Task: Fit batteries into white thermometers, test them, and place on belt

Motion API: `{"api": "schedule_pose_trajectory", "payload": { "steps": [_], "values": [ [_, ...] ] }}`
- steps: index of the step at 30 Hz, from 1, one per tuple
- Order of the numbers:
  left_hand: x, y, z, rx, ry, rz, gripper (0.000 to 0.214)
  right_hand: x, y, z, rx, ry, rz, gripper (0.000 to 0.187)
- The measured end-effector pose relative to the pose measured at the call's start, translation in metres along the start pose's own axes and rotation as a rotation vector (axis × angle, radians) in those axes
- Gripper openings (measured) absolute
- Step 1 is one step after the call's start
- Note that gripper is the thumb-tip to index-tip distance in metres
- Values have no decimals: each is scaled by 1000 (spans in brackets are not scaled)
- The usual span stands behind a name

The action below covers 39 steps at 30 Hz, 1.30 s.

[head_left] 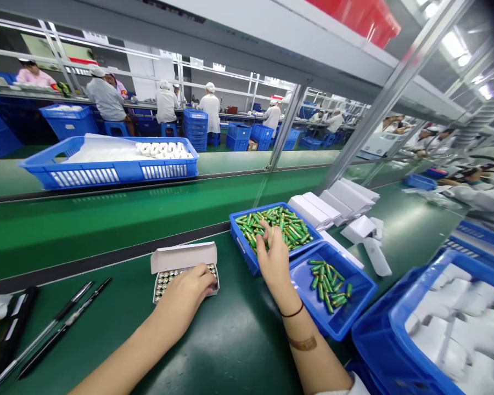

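Note:
A small white cardboard box (184,255) lies on the green table with its lid raised at the back. Upright batteries (163,281) stand in rows inside it, their metal ends facing up. My left hand (187,288) reaches over the right part of this box, fingers curled at its front edge; the thumb is mostly hidden. Over a blue tray (247,253) heaped with green batteries (290,225) is my right hand (275,255), thumb and forefinger apart, the other fingers partly hidden. A second blue tray (356,307) beside my right wrist has fewer loose green batteries (328,285).
White folded boxes (333,203) are stacked behind the trays. A blue crate (391,329) of white pieces stands at right. Pens (66,323) lie at left. Across the green belt (107,214) sits a blue basket (107,170). A metal post (286,129) supports the shelf overhead; people work beyond.

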State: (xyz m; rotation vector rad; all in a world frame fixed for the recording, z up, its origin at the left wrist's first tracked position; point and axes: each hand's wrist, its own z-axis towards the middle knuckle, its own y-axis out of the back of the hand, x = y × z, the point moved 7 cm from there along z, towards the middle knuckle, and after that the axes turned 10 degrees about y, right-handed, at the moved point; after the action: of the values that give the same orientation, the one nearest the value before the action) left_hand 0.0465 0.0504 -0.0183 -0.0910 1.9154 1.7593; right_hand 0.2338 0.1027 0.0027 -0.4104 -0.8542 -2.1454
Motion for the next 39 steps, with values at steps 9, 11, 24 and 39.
{"api": "schedule_pose_trajectory", "payload": {
  "steps": [9, 11, 24, 39],
  "values": [
    [2, 1, 9, -40, 57, 90, 22, 57, -38, -25, 230, 167, 76, 13],
    [2, -1, 11, -29, 53, 89, 18, 62, -43, -29, 274, 179, 95, 14],
    [13, 8, 9, -86, 64, -262, 13, 61, -46, -31, 324, 119, 208, 15],
    [31, 41, 7, -175, 224, -1183, 32, 69, -60, -50, 549, -147, 533, 34]
  ]
}}
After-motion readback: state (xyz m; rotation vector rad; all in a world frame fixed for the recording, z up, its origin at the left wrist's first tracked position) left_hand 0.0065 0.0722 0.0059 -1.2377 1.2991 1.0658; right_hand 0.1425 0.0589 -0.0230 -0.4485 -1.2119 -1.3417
